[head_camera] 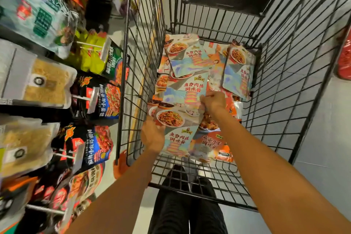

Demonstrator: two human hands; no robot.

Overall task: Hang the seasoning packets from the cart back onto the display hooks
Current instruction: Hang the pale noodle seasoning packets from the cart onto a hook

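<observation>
Pastel seasoning packets point(176, 138) — left hand point(152, 136) grips one's edge, right hand point(214, 102) pinches one.

We see 1 view: head cam, wide-angle, aimed steeply down into the wire cart point(123, 62) mid-frame, close up; display hooks point(82, 98) run down frame left.

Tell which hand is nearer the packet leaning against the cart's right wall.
Right. The right hand, its fingers gripping the middle packet, sits beside the leaning packet; the left hand is farther off, to the left.
</observation>
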